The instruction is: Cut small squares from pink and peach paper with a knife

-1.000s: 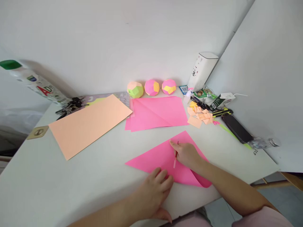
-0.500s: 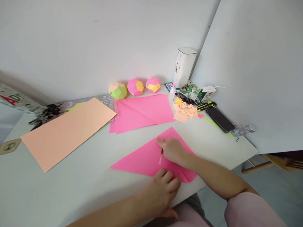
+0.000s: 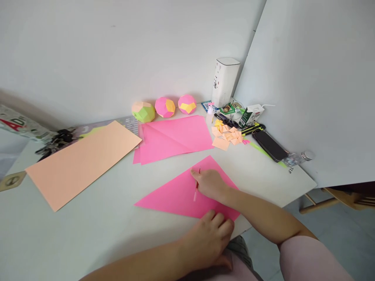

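On the white worktop [image 3: 43,242], a bright-pink angular paper sheet [image 3: 172,191] is lying near the front edge, apparently being flattened.
Its near edge is being touched by the curled left hand [image 3: 208,237], though whether paper is being pinched cannot be told; its far part is being pressed by the right hand [image 3: 211,183], in which a slim red stick with a clear end [image 3: 195,193] is being held. For a crisp crease, edges should probably be aligned while even pressure is being swept outward. Red letters "AD" are showing on the white patterned container [image 3: 23,127]; a QR code is showing on the blue-and-white card [image 3: 206,106].
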A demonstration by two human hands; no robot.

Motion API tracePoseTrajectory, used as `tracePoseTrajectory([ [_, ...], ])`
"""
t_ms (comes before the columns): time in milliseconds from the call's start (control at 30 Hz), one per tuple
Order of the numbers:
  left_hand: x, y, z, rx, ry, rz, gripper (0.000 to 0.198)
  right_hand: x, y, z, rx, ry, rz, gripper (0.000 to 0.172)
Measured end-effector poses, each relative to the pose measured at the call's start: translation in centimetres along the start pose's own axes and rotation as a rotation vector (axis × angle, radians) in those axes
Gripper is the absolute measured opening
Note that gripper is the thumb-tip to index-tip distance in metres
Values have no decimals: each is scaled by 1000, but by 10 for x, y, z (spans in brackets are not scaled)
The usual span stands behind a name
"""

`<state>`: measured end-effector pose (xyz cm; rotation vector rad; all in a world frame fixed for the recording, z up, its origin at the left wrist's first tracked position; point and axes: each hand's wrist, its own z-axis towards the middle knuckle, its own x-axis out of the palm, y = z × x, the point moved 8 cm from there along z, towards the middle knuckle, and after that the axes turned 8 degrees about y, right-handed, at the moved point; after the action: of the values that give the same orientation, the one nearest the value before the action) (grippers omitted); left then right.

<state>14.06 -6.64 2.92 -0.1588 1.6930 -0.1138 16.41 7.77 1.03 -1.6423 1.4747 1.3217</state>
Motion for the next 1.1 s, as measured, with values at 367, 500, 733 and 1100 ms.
tracePoseTrajectory([
  [367,20,39,-79,-455,-20,-34,87,-3,0,-2,-16,-12,31,56],
  [500,17,64,-123,-663,-49,64,79,-2,-2,0,-15,-35,19,59],
  [733,8,98,-182,-916,-36,250,62,-2,-4,3,-17,-57,16,65],
  [1100,4,114,-198,-975,-95,391,61,-5,-5,5,-37,-146,-23,62],
])
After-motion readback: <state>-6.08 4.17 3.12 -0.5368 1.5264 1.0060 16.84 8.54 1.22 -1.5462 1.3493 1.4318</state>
